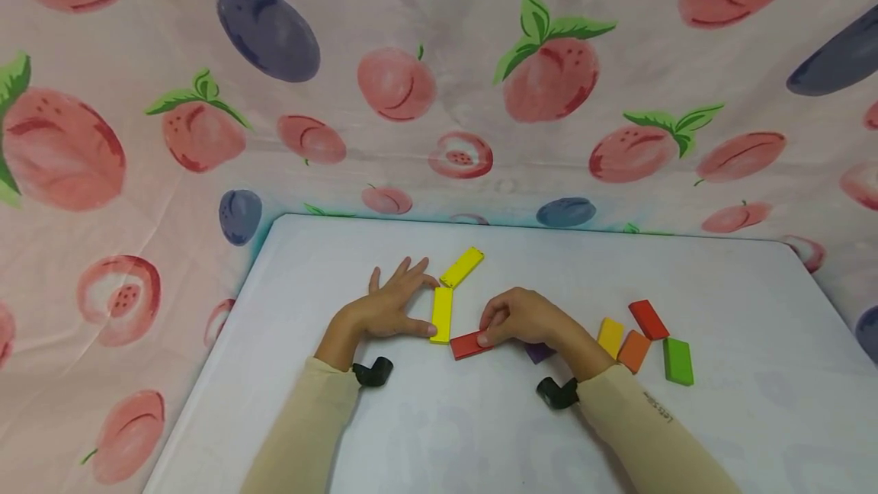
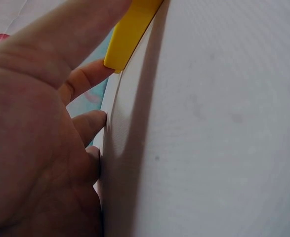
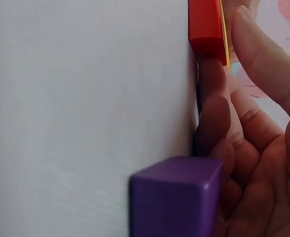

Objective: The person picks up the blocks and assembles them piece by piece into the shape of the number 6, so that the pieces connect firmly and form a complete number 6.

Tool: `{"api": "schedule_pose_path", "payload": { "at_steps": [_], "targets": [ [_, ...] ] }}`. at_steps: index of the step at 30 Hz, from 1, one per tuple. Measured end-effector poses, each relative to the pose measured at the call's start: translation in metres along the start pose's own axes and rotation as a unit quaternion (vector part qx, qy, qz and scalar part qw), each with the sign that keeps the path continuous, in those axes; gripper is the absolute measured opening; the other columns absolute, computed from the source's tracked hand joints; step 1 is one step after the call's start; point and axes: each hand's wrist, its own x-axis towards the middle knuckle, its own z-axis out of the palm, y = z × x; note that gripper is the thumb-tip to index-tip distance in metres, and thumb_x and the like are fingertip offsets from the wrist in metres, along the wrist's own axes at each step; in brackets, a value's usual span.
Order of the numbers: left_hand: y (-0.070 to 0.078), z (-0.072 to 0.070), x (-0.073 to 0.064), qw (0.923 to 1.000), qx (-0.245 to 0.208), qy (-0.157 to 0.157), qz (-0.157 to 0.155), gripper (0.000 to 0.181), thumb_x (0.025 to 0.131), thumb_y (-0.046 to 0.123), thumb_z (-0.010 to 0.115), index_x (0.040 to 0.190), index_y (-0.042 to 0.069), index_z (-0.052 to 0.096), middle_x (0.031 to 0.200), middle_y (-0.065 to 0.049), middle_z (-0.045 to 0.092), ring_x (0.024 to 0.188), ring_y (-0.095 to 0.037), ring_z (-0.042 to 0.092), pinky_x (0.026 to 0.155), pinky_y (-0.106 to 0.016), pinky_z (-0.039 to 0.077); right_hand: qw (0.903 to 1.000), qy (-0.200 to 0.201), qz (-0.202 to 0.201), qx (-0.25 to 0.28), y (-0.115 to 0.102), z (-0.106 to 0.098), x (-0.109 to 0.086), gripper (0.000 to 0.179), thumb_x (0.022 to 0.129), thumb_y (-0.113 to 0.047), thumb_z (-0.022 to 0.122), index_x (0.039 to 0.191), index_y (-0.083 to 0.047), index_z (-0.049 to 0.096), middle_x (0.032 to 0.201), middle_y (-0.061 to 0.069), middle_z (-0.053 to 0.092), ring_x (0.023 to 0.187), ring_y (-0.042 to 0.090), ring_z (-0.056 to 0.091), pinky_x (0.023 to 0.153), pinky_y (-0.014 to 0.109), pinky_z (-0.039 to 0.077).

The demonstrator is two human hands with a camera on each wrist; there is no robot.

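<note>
In the head view my left hand (image 1: 391, 307) spans a yellow block (image 1: 442, 315) lengthwise, thumb at its near end and index finger at its far end. The other left fingers spread out beyond. That yellow block (image 2: 130, 37) also shows at the top of the left wrist view. My right hand (image 1: 524, 319) holds the right end of a red block (image 1: 469, 345), whose left end lies close to the yellow block's near end. A finger meets the red block's end (image 3: 207, 47) in the right wrist view. Another yellow block (image 1: 463, 267) lies angled off the first one's far end.
A purple block (image 1: 539, 352) lies partly hidden under the right hand. Farther right on the white table (image 1: 754, 433) are a yellow block (image 1: 610, 337), an orange block (image 1: 634, 351), a red block (image 1: 648, 319) and a green block (image 1: 678, 362). Fruit-patterned cloth (image 1: 411, 151) hangs behind.
</note>
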Motion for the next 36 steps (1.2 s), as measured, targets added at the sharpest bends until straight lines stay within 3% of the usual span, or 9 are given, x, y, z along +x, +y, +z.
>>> {"api": "schedule_pose_path", "payload": {
  "at_steps": [10, 36],
  "targets": [
    [-0.0004, 0.0002, -0.0005, 1.0, -0.001, -0.002, 0.0, 0.075, 0.083, 0.052, 0.08, 0.146, 0.032, 0.045, 0.174, 0.003, 0.005, 0.161, -0.025, -0.009, 0.119, -0.067, -0.019, 0.9998, 0.0, -0.005, 0.02, 0.0042, 0.0025, 0.0008, 0.016, 0.08, -0.027, 0.088, 0.089, -0.022, 0.076, 0.072, -0.004, 0.068, 0.074, 0.016, 0.057, 0.07, 0.031, 0.042],
    [-0.0003, 0.0006, 0.0017, 1.0, -0.001, 0.002, 0.004, 0.075, 0.082, 0.053, 0.081, 0.145, 0.031, 0.046, 0.174, 0.002, 0.006, 0.161, -0.026, -0.008, 0.119, -0.068, -0.019, 0.9994, -0.007, -0.024, 0.022, 0.0081, -0.0002, 0.001, 0.015, 0.078, -0.027, 0.089, 0.089, -0.024, 0.078, 0.073, -0.004, 0.068, 0.074, 0.016, 0.057, 0.069, 0.031, 0.042]
  ]
}}
